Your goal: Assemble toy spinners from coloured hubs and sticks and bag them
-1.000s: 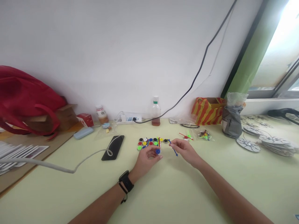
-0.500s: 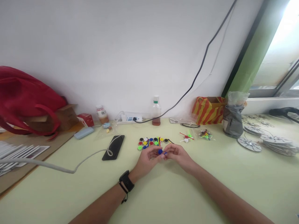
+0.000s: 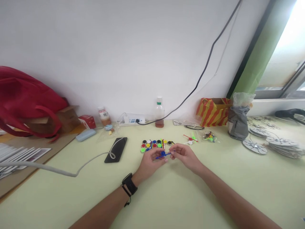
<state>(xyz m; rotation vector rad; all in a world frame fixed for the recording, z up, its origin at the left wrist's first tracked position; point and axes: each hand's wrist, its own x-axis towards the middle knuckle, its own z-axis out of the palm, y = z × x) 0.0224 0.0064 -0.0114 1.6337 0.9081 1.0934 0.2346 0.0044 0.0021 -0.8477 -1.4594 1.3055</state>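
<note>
A small blue round plastic piece (image 3: 163, 153) is at the fingers of my left hand (image 3: 150, 163), which curl around it with the thumb below. Across it lies a thin blue plastic stick (image 3: 167, 154). My right hand (image 3: 184, 156) pinches the stick's right end between thumb and fingertips. Whether stick and round piece are joined is too small to tell. Just behind my left hand stand rows of small coloured round pieces (image 3: 148, 145) in red, yellow, green, blue, black and white, with thin sticks among them.
Right of my hands lie red, white and green stick pieces (image 3: 190, 139) and a clear bag of coloured parts (image 3: 209, 136). A black phone (image 3: 116, 150) with a grey cable lies left. Behind stand a bottle (image 3: 159, 114), glasses (image 3: 194, 127) and a striped bag (image 3: 212, 113).
My right hand has shifted slightly right, away from my left. More of the blue stick shows between the hands, and it now lies across the round piece.
</note>
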